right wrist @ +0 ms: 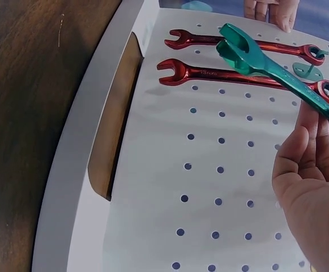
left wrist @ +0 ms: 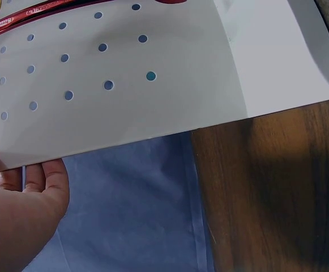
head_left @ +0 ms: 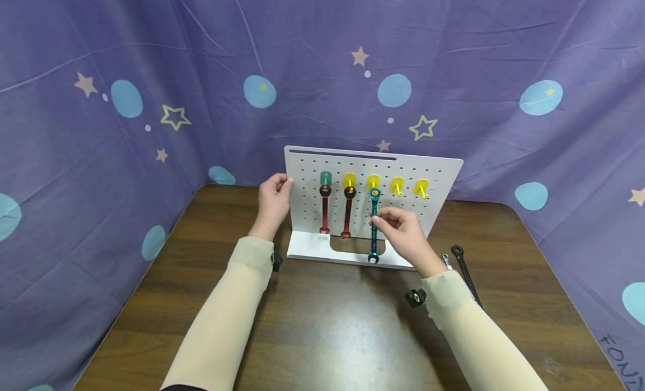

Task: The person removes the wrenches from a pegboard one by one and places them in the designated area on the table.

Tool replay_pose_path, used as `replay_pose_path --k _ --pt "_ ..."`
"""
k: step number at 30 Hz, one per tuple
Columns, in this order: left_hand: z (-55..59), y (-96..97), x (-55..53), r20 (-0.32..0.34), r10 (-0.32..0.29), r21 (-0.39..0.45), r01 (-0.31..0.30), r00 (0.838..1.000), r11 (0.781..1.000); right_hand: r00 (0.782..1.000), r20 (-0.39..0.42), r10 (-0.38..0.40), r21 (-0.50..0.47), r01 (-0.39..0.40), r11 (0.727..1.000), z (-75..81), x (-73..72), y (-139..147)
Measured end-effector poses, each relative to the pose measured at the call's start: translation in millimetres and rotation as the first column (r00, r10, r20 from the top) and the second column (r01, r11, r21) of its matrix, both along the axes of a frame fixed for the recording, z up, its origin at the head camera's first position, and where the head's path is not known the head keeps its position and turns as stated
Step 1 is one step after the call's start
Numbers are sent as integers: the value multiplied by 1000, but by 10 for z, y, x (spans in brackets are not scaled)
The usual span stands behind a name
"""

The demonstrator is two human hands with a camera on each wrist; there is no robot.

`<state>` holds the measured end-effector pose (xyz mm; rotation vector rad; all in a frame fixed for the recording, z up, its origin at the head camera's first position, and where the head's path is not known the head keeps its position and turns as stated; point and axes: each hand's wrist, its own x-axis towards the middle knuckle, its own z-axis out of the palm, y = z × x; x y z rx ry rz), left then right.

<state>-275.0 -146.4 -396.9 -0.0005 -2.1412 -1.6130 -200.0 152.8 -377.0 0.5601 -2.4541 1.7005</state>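
My right hand (head_left: 403, 234) pinches a teal combination wrench (head_left: 374, 228) by its shaft, ring end up and open end down. In the head view the ring overlaps the third hook (head_left: 373, 181), a yellow one. At the left edge of the white pegboard (head_left: 307, 212), my left hand (head_left: 274, 198) grips the panel between thumb and fingers, also seen in the left wrist view. Two red wrenches hang on the board: one red wrench (head_left: 325, 212) from a green hook (head_left: 326, 178), the other red wrench (head_left: 347, 214) from a yellow hook (head_left: 350, 180).
Two more yellow hooks, one hook (head_left: 397, 186) and another (head_left: 421, 188), hold nothing at the board's right. On the brown table (head_left: 322, 335) lie a black wrench (head_left: 466, 273) and a silver wrench (head_left: 446, 260), partly behind my right forearm. A purple curtain (head_left: 322, 60) surrounds the table.
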Motion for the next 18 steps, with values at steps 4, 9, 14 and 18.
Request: replay_pose_path --k 4,9,14,18 --pt "6 6 12 3 0 4 0 1000 1000 1000 -16 19 -24 -19 1000 -13 -1 19" --pt "4 3 14 12 -5 10 5 1000 1000 998 -47 35 -35 -37 999 -11 9 31" --pt "0 -4 8 19 -13 5 12 1000 1000 998 -46 33 -29 -34 999 -4 12 45" --pt "-3 -4 -1 13 -11 6 11 1000 1000 998 -50 30 -30 -31 999 2 26 50"
